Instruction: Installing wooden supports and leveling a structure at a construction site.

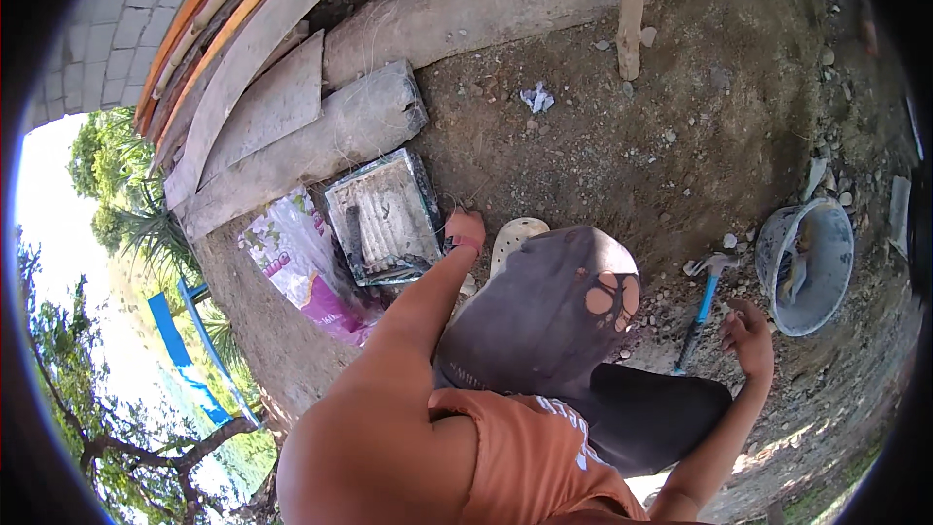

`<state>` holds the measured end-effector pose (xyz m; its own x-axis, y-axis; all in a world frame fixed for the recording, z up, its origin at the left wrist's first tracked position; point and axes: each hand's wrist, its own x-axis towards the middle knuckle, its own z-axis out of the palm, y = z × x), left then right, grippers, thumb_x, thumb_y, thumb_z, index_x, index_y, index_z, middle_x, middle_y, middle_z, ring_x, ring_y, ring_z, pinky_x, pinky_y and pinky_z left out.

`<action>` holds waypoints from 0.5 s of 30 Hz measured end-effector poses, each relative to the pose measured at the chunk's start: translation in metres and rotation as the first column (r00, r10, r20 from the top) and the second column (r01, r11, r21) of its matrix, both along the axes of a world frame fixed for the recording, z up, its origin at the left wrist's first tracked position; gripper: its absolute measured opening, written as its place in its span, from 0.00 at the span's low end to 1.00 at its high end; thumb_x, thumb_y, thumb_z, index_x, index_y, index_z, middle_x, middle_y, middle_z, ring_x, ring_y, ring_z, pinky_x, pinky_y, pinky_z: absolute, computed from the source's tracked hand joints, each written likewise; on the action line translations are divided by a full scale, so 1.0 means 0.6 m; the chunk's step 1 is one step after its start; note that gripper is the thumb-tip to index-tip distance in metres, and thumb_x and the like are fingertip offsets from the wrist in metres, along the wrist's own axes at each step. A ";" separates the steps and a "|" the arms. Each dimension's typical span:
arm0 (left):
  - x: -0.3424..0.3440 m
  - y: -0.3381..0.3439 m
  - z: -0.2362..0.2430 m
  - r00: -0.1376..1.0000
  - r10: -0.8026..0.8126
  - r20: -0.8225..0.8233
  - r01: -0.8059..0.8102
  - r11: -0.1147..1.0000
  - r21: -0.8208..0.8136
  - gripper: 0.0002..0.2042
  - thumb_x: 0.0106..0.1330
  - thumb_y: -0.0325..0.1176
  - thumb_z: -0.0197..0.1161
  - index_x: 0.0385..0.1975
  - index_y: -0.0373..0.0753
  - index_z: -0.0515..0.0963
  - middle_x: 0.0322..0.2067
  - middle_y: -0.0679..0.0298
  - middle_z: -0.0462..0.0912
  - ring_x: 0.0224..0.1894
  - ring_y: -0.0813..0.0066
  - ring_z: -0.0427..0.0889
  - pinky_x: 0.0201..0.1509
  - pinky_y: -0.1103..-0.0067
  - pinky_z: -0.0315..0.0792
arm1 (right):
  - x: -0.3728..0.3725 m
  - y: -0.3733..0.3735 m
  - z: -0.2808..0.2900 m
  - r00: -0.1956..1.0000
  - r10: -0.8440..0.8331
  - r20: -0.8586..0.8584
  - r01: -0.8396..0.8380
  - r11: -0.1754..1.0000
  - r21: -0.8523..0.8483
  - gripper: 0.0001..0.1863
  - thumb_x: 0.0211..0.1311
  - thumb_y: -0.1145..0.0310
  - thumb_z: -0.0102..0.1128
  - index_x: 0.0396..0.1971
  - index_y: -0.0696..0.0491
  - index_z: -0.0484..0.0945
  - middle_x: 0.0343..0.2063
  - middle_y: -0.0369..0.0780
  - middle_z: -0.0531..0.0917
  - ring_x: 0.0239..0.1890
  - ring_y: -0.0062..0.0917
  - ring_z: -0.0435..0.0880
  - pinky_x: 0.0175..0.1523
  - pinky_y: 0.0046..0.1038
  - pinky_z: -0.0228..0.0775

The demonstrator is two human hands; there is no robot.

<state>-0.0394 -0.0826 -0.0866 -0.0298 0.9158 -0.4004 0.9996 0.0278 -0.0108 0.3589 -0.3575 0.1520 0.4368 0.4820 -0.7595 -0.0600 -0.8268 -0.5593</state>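
My left hand (466, 229), a band on its wrist, is low over the dirt at the right edge of a shallow rectangular tray (425, 185). Its fingers look curled in; thin wire-like strands show by the fingertips, but I cannot make out what they hold. The tray has a dark rim and a pale ridged inside, with a dark elongated thing (354, 233) lying in it. My right hand (748, 338) hangs with loosely bent fingers apart, nothing in it. It is between a hammer (706, 299) with a blue-and-black handle and a grey bucket (768, 258).
Left of the tray lies a purple-and-white plastic sack (316, 272). Behind it are a long concrete block (360, 122) and stacked boards (233, 78). A wooden post (629, 29) stands at the far side. Crumpled paper (536, 97) and stones lie on the dirt.
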 end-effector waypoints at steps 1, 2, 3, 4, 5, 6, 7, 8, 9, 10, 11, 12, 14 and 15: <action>0.001 -0.001 0.005 0.994 -0.025 0.107 0.019 0.998 0.059 0.14 0.54 0.40 0.51 0.31 0.35 0.72 0.32 0.49 0.76 0.36 0.53 0.77 0.38 0.67 0.71 | 0.000 -0.001 0.001 1.000 -0.014 -0.008 0.014 1.000 0.000 0.15 0.56 0.69 0.51 0.43 0.58 0.69 0.16 0.36 0.74 0.14 0.14 0.70 0.18 0.16 0.62; -0.004 -0.004 0.014 0.977 -0.053 0.204 0.029 0.993 0.117 0.12 0.55 0.38 0.50 0.30 0.35 0.72 0.33 0.49 0.76 0.36 0.53 0.76 0.38 0.66 0.71 | -0.003 0.002 0.003 1.000 -0.019 -0.009 0.019 1.000 0.002 0.15 0.56 0.69 0.51 0.43 0.58 0.69 0.16 0.36 0.74 0.14 0.14 0.70 0.18 0.16 0.62; -0.004 -0.003 0.021 0.950 -0.086 0.300 0.035 0.984 0.173 0.11 0.55 0.37 0.50 0.30 0.35 0.71 0.35 0.49 0.75 0.37 0.52 0.75 0.38 0.65 0.71 | -0.008 0.009 0.005 0.999 -0.028 -0.021 0.029 1.000 0.011 0.15 0.55 0.69 0.51 0.43 0.58 0.69 0.16 0.36 0.74 0.14 0.14 0.70 0.18 0.16 0.62; 0.004 0.007 0.025 0.949 -0.093 0.301 0.042 0.984 0.174 0.11 0.55 0.37 0.50 0.30 0.35 0.71 0.35 0.49 0.75 0.37 0.52 0.75 0.38 0.65 0.71 | -0.011 0.015 0.007 0.999 -0.039 -0.032 0.039 0.999 0.019 0.15 0.55 0.69 0.52 0.42 0.58 0.69 0.16 0.36 0.74 0.14 0.14 0.70 0.18 0.16 0.62; 0.015 0.021 0.031 0.941 -0.117 0.317 0.042 0.971 0.235 0.11 0.55 0.36 0.50 0.30 0.34 0.70 0.33 0.49 0.76 0.36 0.51 0.76 0.38 0.65 0.71 | -0.010 0.018 0.008 0.999 -0.041 -0.030 0.042 0.999 0.022 0.15 0.55 0.69 0.52 0.42 0.58 0.69 0.16 0.36 0.74 0.14 0.14 0.70 0.18 0.16 0.62; 0.026 0.035 0.035 0.932 -0.144 0.332 0.042 0.954 0.296 0.11 0.55 0.36 0.50 0.30 0.33 0.69 0.32 0.48 0.76 0.35 0.50 0.76 0.38 0.65 0.71 | -0.009 0.022 0.007 0.999 -0.025 -0.028 0.026 0.999 0.035 0.15 0.55 0.69 0.52 0.42 0.58 0.69 0.16 0.36 0.74 0.14 0.14 0.70 0.18 0.17 0.62; 0.033 0.049 0.037 0.929 -0.152 0.337 0.047 0.953 0.301 0.11 0.55 0.36 0.50 0.30 0.33 0.69 0.32 0.48 0.76 0.35 0.50 0.76 0.38 0.65 0.71 | -0.007 0.026 0.009 1.000 -0.011 -0.024 0.012 0.999 0.049 0.15 0.55 0.69 0.52 0.42 0.58 0.69 0.16 0.35 0.74 0.14 0.14 0.70 0.18 0.17 0.63; 0.039 0.061 0.036 0.952 -0.130 0.279 0.076 0.977 0.198 0.11 0.52 0.35 0.53 0.29 0.34 0.70 0.30 0.47 0.76 0.34 0.51 0.76 0.37 0.65 0.71 | -0.005 0.029 0.011 1.000 -0.023 -0.017 0.024 0.998 0.051 0.15 0.55 0.69 0.52 0.42 0.58 0.69 0.16 0.35 0.74 0.14 0.14 0.70 0.18 0.17 0.63; 0.045 0.073 0.039 0.969 -0.119 0.217 0.101 0.990 0.095 0.10 0.49 0.34 0.56 0.28 0.35 0.72 0.29 0.47 0.76 0.33 0.52 0.77 0.36 0.65 0.71 | -0.005 0.035 0.017 0.999 0.033 0.010 -0.033 0.999 0.040 0.14 0.56 0.69 0.51 0.42 0.57 0.69 0.16 0.35 0.74 0.14 0.15 0.70 0.18 0.17 0.62; 0.044 0.078 0.050 0.974 -0.126 0.189 0.121 0.992 0.038 0.10 0.48 0.35 0.56 0.27 0.35 0.72 0.26 0.47 0.76 0.31 0.51 0.77 0.35 0.64 0.72 | -0.005 0.035 0.025 0.996 0.085 0.037 -0.086 0.996 0.031 0.14 0.57 0.68 0.50 0.43 0.57 0.69 0.17 0.35 0.74 0.14 0.15 0.70 0.18 0.17 0.62; 0.047 0.093 0.059 0.975 -0.146 0.170 0.148 0.989 0.001 0.11 0.47 0.36 0.57 0.26 0.36 0.73 0.24 0.46 0.77 0.29 0.51 0.77 0.34 0.64 0.72 | -0.009 0.041 0.028 0.997 0.055 0.061 -0.059 0.997 0.055 0.14 0.57 0.68 0.50 0.43 0.57 0.69 0.17 0.35 0.74 0.14 0.15 0.70 0.18 0.17 0.62; 0.043 0.096 0.063 0.966 -0.193 0.173 0.192 0.981 0.021 0.11 0.46 0.37 0.57 0.24 0.35 0.73 0.22 0.48 0.77 0.27 0.51 0.77 0.32 0.65 0.72 | -0.016 0.050 0.024 0.998 0.057 0.028 -0.059 0.997 0.053 0.14 0.56 0.70 0.51 0.42 0.57 0.70 0.17 0.36 0.74 0.14 0.15 0.71 0.18 0.18 0.62; 0.083 0.113 0.079 0.939 -0.276 0.204 0.267 0.961 0.070 0.12 0.45 0.38 0.58 0.22 0.35 0.73 0.20 0.49 0.77 0.25 0.52 0.77 0.30 0.65 0.72 | -0.017 0.049 0.023 0.998 0.055 -0.005 -0.055 0.998 0.007 0.13 0.53 0.70 0.53 0.40 0.58 0.71 0.17 0.36 0.76 0.15 0.16 0.72 0.18 0.19 0.63; 0.127 0.115 0.110 0.863 -0.344 0.369 0.346 0.936 0.065 0.12 0.45 0.38 0.58 0.21 0.35 0.73 0.19 0.50 0.77 0.24 0.54 0.77 0.29 0.67 0.71 | -0.016 0.048 0.025 1.000 0.013 0.026 -0.013 1.000 0.015 0.13 0.53 0.70 0.53 0.40 0.58 0.71 0.17 0.36 0.76 0.15 0.16 0.72 0.18 0.19 0.63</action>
